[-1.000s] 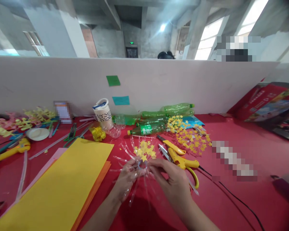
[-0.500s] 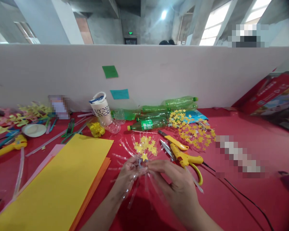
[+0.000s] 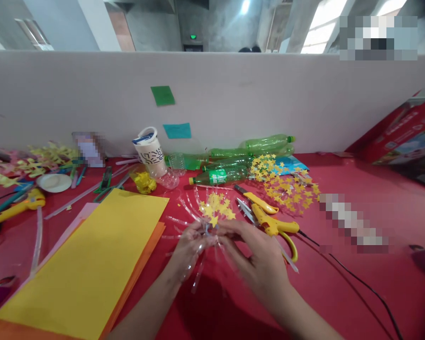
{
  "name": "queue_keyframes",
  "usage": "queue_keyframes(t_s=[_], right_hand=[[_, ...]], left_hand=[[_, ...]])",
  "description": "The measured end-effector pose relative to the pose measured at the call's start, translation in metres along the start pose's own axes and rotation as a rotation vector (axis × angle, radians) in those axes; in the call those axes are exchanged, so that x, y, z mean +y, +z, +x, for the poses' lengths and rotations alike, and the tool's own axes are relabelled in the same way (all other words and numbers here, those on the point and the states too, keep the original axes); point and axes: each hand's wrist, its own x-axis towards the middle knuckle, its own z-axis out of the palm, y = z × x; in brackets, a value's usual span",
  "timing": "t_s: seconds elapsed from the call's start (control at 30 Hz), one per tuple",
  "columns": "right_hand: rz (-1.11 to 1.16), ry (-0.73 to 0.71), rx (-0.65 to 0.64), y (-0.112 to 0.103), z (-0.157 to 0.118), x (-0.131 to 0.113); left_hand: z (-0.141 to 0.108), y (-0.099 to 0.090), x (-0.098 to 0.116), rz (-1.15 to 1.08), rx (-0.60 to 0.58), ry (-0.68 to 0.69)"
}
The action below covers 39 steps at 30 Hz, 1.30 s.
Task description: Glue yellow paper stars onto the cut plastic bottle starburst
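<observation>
Two bare hands meet over the red worktop (image 3: pixel 326 302), midway between its left and right sides, at one clear plastic piece (image 3: pixel 209 242) cut into many thin strips that fan out around its centre. The left hand (image 3: pixel 188 245) has its fingers curled together around the piece's near-left side, gripping it. The right hand (image 3: pixel 264 250) brings thumb and forefinger to the right of the centre, their tips close together; whether they pinch anything cannot be told.

One cluster of small yellow stars (image 3: pixel 216 207), too overlapped to count, sits just beyond the fingertips; a second spread of yellow stars (image 3: pixel 286 189) lies farther right. Two yellow glue guns (image 3: pixel 274 225) are out, one right of the hands, one by the worktop's left edge. One pair of yellow-handled scissors (image 3: pixel 293 248) and one yellow-handled cutter (image 3: pixel 261 203) lie beside the nearer gun. At least four green plastic bottles (image 3: pixel 217 176) lie toward the far edge, near one white patterned cup (image 3: pixel 151 153). One yellow sheet (image 3: pixel 88 264) tops orange and pink ones at left.
</observation>
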Motion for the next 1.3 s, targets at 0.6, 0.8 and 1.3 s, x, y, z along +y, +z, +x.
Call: queue_keyframes(t_s=[0.6,0.8,1.3], right_hand=[[-0.053,0.057,0.028,-0.001,0.001,0.000],[-0.118,0.021,0.027,-0.001,-0.004,0.000],[-0.246,-0.014,0.122,-0.037,-0.002,-0.014]], left_hand=[[0.005,-0.003,-0.003,-0.012,-0.034,0.014],[0.003,0.000,-0.001,-0.014,-0.003,0.039],[0.002,-0.006,-0.002,0.030,-0.042,0.037]])
